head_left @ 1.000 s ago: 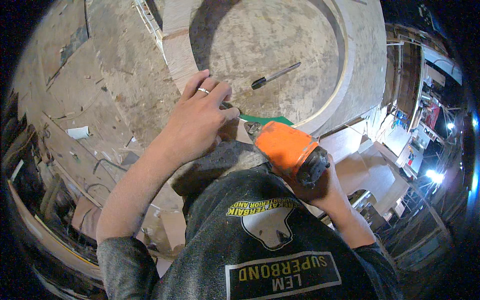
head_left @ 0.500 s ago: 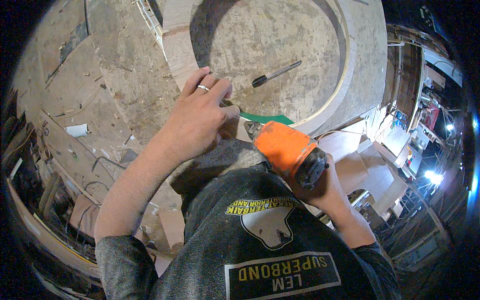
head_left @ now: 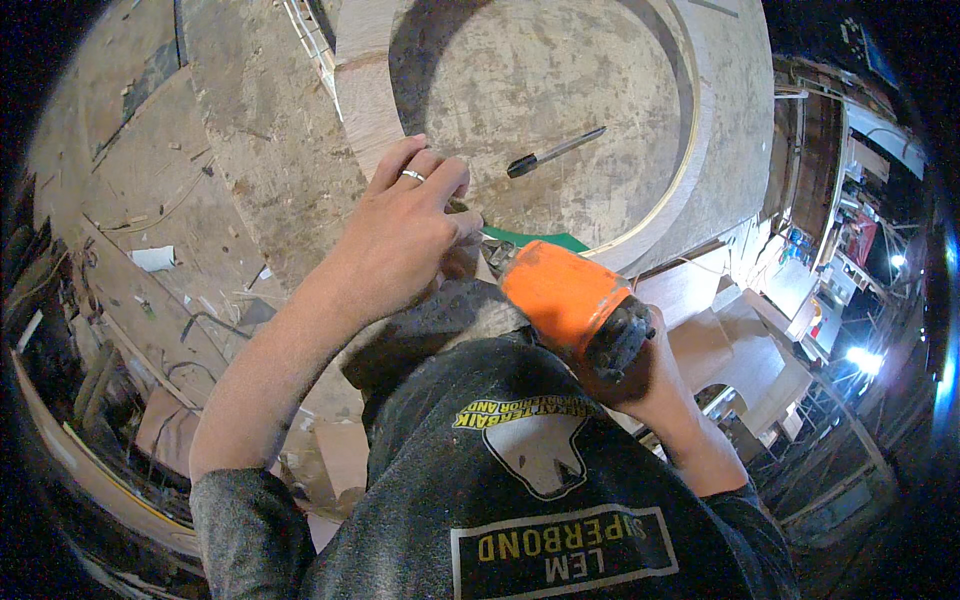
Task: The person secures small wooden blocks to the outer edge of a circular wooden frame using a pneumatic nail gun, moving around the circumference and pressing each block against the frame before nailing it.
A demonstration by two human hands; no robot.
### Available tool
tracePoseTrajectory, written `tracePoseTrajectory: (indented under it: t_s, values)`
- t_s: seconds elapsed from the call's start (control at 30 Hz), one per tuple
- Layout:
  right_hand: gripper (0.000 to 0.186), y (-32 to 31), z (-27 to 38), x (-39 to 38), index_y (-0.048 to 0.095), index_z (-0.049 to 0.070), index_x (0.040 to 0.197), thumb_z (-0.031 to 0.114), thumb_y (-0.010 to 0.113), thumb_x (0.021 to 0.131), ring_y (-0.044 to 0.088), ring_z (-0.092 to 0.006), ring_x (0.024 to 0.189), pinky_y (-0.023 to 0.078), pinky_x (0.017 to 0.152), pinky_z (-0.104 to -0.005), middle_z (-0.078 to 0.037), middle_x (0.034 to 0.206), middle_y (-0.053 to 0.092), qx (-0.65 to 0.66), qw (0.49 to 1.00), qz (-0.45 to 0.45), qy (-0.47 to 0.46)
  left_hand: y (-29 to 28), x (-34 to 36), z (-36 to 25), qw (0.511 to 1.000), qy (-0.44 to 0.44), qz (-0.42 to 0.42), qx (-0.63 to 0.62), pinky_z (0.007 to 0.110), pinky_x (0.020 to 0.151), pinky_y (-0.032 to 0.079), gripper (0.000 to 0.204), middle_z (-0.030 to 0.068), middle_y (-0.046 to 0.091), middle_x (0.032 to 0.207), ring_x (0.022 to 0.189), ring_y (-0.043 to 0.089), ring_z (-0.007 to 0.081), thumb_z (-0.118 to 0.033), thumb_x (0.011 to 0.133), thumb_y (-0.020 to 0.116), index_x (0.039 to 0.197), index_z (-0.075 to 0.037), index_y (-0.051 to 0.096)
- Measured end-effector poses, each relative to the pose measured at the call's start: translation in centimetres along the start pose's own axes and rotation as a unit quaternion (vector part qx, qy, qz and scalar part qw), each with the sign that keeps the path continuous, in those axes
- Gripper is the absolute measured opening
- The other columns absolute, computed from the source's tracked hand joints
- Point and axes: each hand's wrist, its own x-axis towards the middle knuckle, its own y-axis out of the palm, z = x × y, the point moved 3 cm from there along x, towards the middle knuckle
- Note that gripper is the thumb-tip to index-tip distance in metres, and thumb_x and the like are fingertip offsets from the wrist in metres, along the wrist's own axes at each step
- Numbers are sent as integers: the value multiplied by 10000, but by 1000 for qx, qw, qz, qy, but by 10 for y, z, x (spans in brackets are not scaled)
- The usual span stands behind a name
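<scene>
A large plywood ring (head_left: 368, 105) lies on the worn workbench. My left hand (head_left: 405, 225), with a ring on one finger, is closed over its near left rim, the fingertips curled over the inner edge. In my right hand (head_left: 645, 375) is an orange nail gun (head_left: 560, 295), its dark nose at the near rim just right of my left hand. My right fingers are mostly hidden beneath the tool's body. Along the inside of the near rim shows a green strip (head_left: 540, 240), partly covered by the nail gun and my left fingers.
Inside the ring lies a black pen (head_left: 555, 152) on the bench top (head_left: 520, 90). Light thin strips (head_left: 312, 50) lie at the ring's far left. Offcuts, a white roll (head_left: 153, 259) and debris cover the floor to the left. Cut boards (head_left: 740, 340) stand at the right.
The nail gun's nose has shifted slightly left, closer to my left hand. The ring and my left hand appear a little farther right in view. Both grips are unchanged.
</scene>
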Motion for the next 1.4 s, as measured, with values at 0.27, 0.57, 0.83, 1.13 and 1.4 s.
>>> tracePoseTrajectory:
  t_s: [0.27,0.57,0.83,1.13,1.4]
  values:
    - [456,-2,17,7,707,13,1219,120,817,789,787,-300,958,576,867,-375,-177,1005,780,-1,999,8,31,2,-2,2,1000,2,7,15,515,1281,284,437,78,608,1181,1239,568,297,-99,644,813,1067,-204,784]
    - [542,-2,-16,9,684,47,1337,127,809,816,777,-332,956,582,909,-362,-154,1022,784,-112,986,2,-126,-10,4,-3,999,7,41,-5,521,1271,281,479,90,614,1194,1246,574,300,-134,610,844,1082,-186,787]
    - [419,-122,-123,-32,657,78,1206,390,798,964,609,-124,629,488,561,-301,-5,846,656,119,910,-267,294,-7,2,-3,998,-20,52,-8,533,1279,258,530,82,623,1265,1303,560,313,-304,642,942,1137,-190,793]
    - [693,-313,-489,97,405,6,1547,236,650,941,663,-414,1109,516,1005,-521,-274,1240,673,-158,853,-476,142,-12,23,-8,997,-2,81,-7,555,1266,259,615,82,634,1261,1286,582,315,-282,579,973,1160,-184,799]
    - [538,-221,-320,137,633,-10,1403,345,669,999,628,-407,1237,496,1030,-503,-270,1272,692,-217,832,-496,122,-18,9,-16,993,-53,108,6,566,1257,250,599,43,626,1245,1266,595,266,-288,601,978,1168,-212,801]
